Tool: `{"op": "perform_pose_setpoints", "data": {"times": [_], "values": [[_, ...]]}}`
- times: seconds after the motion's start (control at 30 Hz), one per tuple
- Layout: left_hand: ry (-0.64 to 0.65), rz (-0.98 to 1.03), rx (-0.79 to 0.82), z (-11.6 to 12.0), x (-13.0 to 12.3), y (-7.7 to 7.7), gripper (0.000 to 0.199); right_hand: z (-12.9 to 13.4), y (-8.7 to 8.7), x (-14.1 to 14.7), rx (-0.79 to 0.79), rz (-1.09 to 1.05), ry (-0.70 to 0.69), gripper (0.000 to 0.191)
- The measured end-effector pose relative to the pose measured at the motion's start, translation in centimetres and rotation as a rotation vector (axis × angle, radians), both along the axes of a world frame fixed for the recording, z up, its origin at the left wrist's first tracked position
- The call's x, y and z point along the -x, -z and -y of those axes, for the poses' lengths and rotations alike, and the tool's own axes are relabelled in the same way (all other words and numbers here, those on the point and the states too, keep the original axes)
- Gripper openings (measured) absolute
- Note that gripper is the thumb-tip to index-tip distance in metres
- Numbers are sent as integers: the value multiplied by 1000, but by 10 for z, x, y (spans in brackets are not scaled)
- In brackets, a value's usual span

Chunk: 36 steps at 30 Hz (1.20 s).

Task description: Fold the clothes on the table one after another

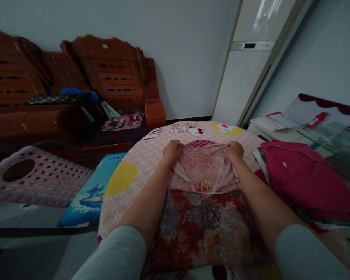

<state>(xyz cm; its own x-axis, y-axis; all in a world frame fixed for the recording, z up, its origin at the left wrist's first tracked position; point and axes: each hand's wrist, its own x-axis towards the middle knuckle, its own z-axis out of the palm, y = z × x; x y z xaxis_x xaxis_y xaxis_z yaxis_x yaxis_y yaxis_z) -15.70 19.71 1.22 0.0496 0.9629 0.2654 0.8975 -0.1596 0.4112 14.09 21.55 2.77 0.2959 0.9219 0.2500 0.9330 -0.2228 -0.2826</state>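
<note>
Garment: thin pink-and-red printed top (205, 229), on pink cloth-covered counter (148, 163)
Left hand (171, 151): pinching far-left corner
Right hand (235, 151): pinching far-right corner
Far edge: even tension likely keeps it straight; gentle grip limits creasing

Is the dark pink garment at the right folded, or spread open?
Folded: the dark pink garment lies as a compact bundle, its neckline on top.

We look from one head view, forward and down, with the shirt (204, 229) close below us. The left hand (171, 152) and right hand (235, 151) grip its far edge near mid-view. Beyond the grip, we face the wall (186, 58); left of it, our wide view takes in the bench (116, 79).
</note>
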Motion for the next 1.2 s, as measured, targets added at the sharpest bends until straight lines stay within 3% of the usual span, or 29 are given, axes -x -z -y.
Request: {"op": "perform_pose_setpoints", "data": {"times": [0.13,0.37,0.7,0.9,1.1,1.2], "values": [[56,-19,2,1,-2,2,48,-2,3,5,65,102,-40,31],[116,-46,0,-2,0,4,31,-8,3,23,89,153,-214,31],[190,-213,39,1,-3,5,35,-16,5,27,78,229,-156,30],[181,-245,47,3,-7,6,34,-2,-4,38,-60,265,-390,34],[158,-263,58,3,-8,7,34,-13,-5,51,141,214,-336,32],[162,-264,59,2,-7,9,35,-26,1,50,115,131,-372,29]]}}
